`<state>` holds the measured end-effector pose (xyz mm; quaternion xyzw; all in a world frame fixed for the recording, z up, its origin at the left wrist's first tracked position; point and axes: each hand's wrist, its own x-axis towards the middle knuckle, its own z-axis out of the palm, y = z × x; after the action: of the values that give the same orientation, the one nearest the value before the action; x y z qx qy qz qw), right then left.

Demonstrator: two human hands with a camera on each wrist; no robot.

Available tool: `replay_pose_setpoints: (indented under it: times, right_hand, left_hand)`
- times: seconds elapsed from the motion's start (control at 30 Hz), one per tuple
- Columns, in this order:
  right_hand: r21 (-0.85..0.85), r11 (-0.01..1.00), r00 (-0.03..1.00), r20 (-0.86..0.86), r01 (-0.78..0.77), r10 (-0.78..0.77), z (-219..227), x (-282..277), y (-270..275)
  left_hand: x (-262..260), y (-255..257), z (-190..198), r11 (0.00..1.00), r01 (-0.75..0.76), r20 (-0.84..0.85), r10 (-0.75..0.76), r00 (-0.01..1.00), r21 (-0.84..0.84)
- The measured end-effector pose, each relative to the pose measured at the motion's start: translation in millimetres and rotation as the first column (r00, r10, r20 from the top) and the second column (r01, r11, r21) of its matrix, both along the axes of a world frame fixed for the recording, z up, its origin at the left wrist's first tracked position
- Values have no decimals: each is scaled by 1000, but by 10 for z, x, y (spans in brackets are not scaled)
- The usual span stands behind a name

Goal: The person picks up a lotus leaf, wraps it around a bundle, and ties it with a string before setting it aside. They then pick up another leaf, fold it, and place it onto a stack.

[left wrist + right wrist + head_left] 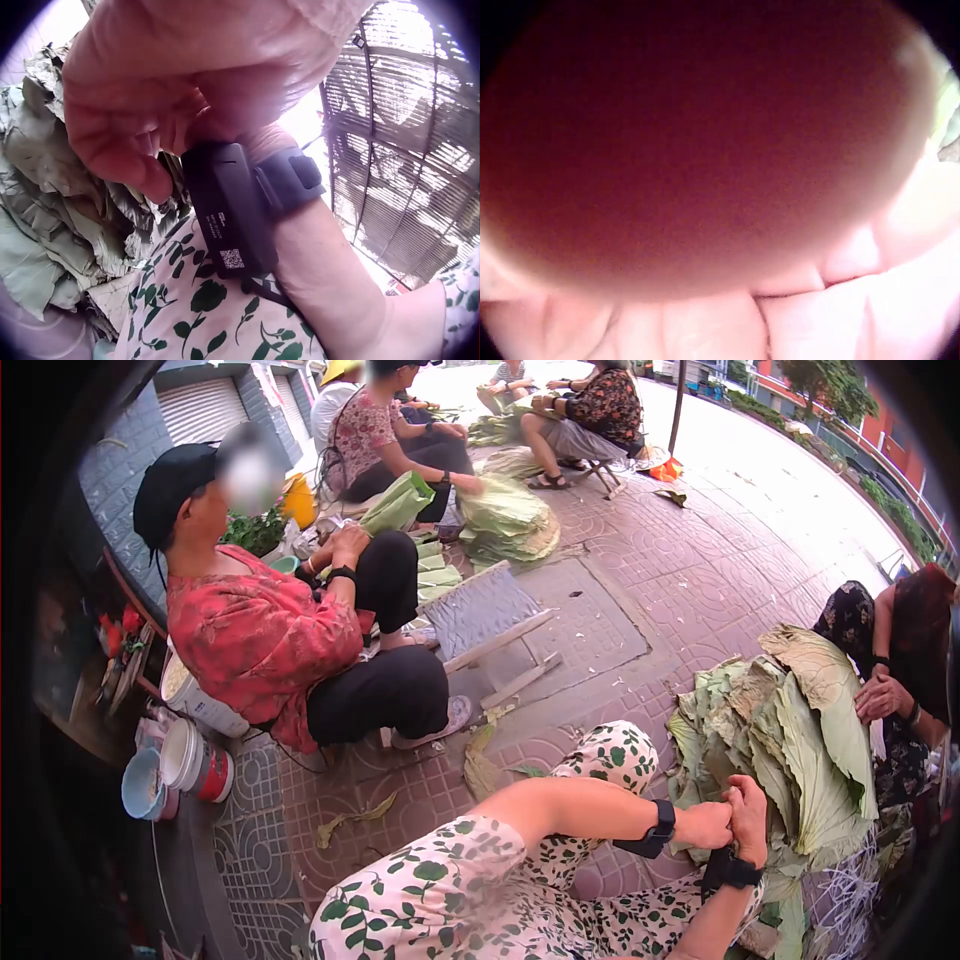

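Patterned trousers [420,880]: nearest, green leaves on pale cloth.
Left grip [705,825]: curled fingers grasping the black camera [231,210].
Black camera: strapped at my right wrist, near, right of centre.
Right grip [748,815]: touching the left; clenched or released, I cannot tell.
Leaf pile [790,740]: right, just beyond both.
Person in red [260,630]: seated left, holding green leaves [398,505].

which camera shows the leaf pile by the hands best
The head view, which takes in most of the leaf pile. The left wrist view catches only part, at its left; the right wrist view is mostly dark blur, with an edge sliver of green too small to identify.
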<state>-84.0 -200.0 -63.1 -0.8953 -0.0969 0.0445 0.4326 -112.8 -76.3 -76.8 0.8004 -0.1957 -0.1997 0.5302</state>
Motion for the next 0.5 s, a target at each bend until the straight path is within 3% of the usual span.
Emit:
replay_pose_setpoints:
  times: [0.03,0.1,0.17,0.5]
  right_hand:
    - [1,1000,999,19,-29,29,-41,27,-17]
    - [96,995,995,-98,-13,22,167,-58,107]
    - [161,987,981,-187,-13,44,223,-36,109]
    - [267,963,978,-195,-20,75,340,88,125]
  left_hand:
    - [-11,-28,-71,1000,-27,25,27,999,3]
    - [-104,28,74,994,-89,14,90,996,-68]
    - [-115,-26,71,994,-101,-24,100,995,-36]
    - [-86,-45,303,958,-210,-186,174,967,-195]
